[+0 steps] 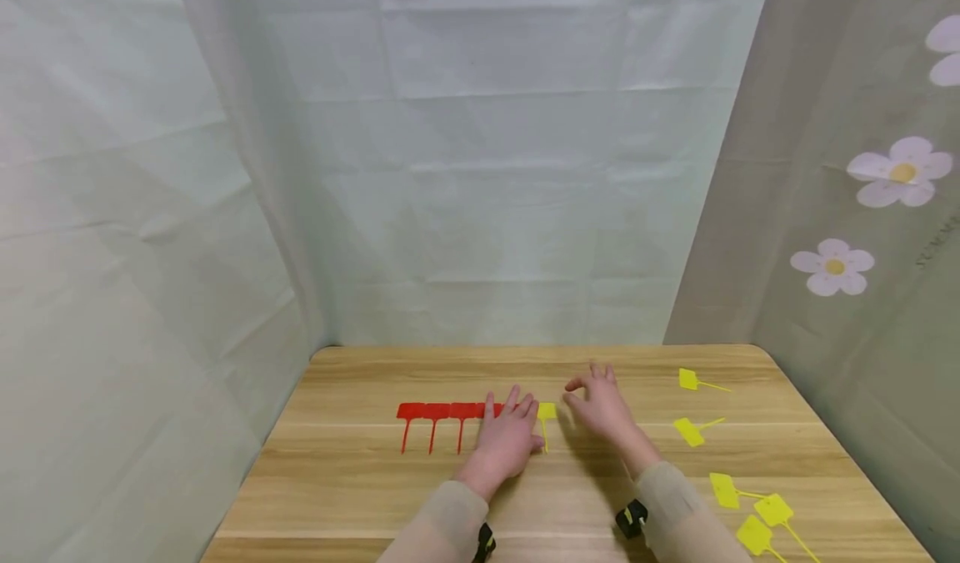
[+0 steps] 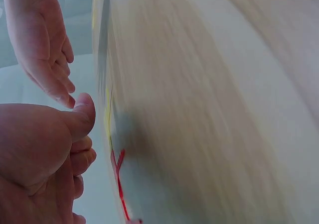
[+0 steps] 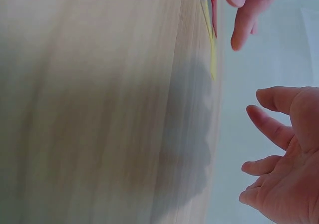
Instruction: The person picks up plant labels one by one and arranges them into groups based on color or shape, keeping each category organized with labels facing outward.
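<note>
At the right end of the red tag row, the left hand rests flat with straight fingers, touching the yellow tag. The right hand hovers just beside, relaxed, holding nothing. Best to slide this tag flush, stem parallel to the red ones.

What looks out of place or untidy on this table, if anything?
The red tags stand in a neat row with one yellow tag at its right end, beside the left hand. The other yellow tags lie scattered along the table's right side, pointing different ways. Nothing looks damaged or spilled. The right hand hovers open.
</note>
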A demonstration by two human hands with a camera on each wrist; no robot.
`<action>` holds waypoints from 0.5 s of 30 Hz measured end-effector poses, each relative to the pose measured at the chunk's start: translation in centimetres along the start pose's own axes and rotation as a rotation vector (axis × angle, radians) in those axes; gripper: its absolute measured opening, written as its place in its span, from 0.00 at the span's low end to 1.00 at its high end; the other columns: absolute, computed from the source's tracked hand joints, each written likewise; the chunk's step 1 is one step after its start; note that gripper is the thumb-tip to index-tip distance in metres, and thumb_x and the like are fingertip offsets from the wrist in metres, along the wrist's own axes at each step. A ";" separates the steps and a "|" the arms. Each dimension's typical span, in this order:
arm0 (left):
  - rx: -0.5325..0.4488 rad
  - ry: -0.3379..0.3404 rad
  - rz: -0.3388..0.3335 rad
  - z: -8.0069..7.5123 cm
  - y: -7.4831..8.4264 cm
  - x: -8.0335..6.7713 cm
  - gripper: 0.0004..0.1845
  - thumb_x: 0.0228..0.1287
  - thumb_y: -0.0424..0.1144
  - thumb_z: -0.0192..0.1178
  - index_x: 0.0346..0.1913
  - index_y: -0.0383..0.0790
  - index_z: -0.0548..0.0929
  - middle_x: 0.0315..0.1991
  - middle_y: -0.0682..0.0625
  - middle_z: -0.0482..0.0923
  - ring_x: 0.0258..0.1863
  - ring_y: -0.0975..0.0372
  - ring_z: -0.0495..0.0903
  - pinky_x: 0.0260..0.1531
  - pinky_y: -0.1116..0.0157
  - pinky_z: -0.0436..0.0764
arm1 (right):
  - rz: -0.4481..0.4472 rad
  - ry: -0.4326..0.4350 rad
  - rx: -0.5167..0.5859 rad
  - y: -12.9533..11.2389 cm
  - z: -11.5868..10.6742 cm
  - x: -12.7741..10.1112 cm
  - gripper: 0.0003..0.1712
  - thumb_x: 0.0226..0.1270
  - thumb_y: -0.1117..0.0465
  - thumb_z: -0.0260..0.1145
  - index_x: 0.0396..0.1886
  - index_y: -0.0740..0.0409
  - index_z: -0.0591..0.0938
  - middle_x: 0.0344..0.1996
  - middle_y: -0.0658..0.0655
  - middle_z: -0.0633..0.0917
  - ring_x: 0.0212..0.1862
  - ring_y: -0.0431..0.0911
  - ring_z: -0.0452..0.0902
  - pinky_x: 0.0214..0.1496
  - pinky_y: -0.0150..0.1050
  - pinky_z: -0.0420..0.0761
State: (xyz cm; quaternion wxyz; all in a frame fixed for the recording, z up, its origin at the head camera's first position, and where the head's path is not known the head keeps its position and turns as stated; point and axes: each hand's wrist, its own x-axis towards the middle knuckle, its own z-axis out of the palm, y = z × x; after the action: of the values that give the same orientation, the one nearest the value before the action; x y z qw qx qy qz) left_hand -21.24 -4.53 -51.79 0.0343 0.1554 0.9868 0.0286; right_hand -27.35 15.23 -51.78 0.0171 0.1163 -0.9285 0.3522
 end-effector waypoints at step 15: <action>0.074 -0.062 0.007 0.9 1.8 1.3 0.36 0.75 0.59 0.63 0.79 0.48 0.74 0.80 0.54 0.69 0.84 0.54 0.55 0.78 0.36 0.54 | 0.026 -0.001 0.011 0.8 -1.6 -2.2 0.10 0.77 0.59 0.69 0.49 0.59 0.90 0.76 0.84 0.61 0.80 0.81 0.41 0.75 0.79 0.51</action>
State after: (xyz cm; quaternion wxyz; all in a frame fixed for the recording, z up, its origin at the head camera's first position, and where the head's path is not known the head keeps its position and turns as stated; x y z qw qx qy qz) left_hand -21.87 -2.42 -52.65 0.0591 0.1607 0.9851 -0.0125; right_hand -25.43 17.31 -51.36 0.0114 0.1047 -0.9280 0.3575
